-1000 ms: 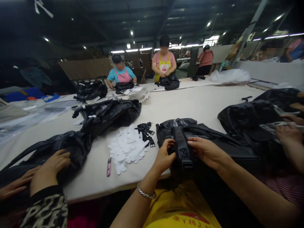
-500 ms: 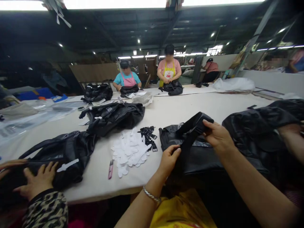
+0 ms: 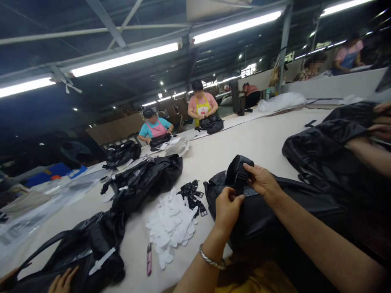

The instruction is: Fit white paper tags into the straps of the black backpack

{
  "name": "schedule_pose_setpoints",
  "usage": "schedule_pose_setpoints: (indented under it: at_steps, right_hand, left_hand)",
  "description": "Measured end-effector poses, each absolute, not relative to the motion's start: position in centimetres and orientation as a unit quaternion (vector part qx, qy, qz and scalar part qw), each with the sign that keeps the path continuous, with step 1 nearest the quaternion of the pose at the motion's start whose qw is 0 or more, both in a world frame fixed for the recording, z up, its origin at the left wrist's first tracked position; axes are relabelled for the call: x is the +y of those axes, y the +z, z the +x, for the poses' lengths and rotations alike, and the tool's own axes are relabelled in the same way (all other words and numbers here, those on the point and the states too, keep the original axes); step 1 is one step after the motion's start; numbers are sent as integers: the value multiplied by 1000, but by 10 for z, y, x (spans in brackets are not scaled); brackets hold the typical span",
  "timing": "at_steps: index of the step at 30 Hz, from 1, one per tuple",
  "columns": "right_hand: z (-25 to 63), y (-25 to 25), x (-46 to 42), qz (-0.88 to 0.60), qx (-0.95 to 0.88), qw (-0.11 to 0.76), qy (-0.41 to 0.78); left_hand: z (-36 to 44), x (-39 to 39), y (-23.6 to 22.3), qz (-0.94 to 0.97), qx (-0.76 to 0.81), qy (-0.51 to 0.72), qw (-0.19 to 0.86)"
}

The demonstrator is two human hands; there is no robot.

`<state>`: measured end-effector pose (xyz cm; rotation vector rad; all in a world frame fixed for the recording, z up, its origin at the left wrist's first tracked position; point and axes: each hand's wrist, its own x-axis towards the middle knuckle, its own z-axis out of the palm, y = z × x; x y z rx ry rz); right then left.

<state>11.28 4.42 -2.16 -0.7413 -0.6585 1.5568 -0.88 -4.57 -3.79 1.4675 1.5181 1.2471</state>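
Your left hand (image 3: pixel 229 211) and right hand (image 3: pixel 262 183) both grip the black webbing strap (image 3: pixel 240 175) of a black bag (image 3: pixel 269 215) on the counter (image 3: pixel 259 146).

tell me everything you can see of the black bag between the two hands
The black bag is soft, glossy and creased, and looks like coated fabric. It lies slumped on the pale work table. A black webbing strap rises from it in a short loop, held between the left hand and the right hand's fingers. Much of the bag's shape is hidden.
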Motion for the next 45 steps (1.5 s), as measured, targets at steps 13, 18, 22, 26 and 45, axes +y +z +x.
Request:
schedule_pose_setpoints:
  at_steps: [13,18,22,26,45]
  right_hand:
    - [117,-12,32,-335,-324,533,706]
    - [114,-14,25,-297,-388,510,708]
    - [110,-10,18,-316,-441,530,652]
    - [114,-6,18,-302,-412,525,681]
    - [124,13,21,-249,-341,527,737]
  left_hand:
    - [-5,-38,-23,470,491,565,467]
    - [1,-45,-12,454,482,574,481]
    - [10,-48,5,493,517,582,388]
    - [8,-54,8,541,524,528,392]
    - [-18,-56,-4,584,516,365,510]
